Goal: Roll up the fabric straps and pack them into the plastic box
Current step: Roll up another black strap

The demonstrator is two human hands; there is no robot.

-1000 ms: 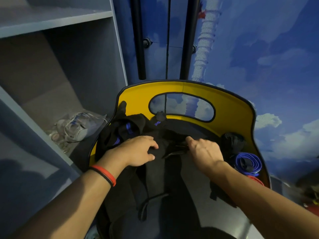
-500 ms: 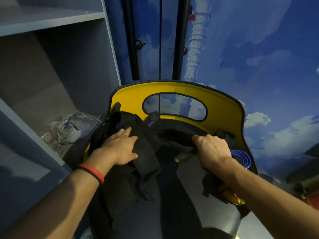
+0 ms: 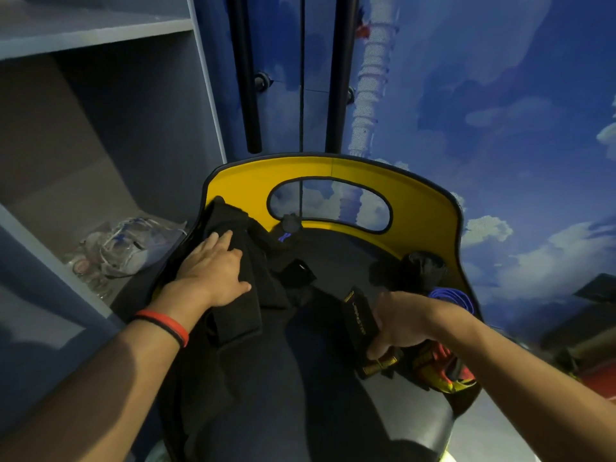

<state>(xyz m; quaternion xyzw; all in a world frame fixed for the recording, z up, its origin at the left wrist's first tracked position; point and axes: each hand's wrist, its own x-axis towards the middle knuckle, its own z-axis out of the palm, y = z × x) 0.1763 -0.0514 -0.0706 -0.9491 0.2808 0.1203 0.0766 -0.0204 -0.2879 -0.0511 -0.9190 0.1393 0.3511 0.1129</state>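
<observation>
Right hand [image 3: 405,323], lower right of centre, is closed around one black strap with gold lettering [image 3: 356,323]. Left hand [image 3: 213,271], left of centre, lies flat and open-fingered on a heap of black fabric straps [image 3: 253,295], count indeterminate. Both sit inside one yellow-walled box [image 3: 423,208]; bare dark floor [image 3: 320,378] runs down the middle. One blue rolled strap [image 3: 450,296] rests against the right wall. Grey shelving [image 3: 100,35] stands just beside the left rim.

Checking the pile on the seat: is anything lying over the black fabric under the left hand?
Nothing visible lies on it: the left hand rests flat, directly on the black fabric. The right hand grips a separate black strap.
</observation>
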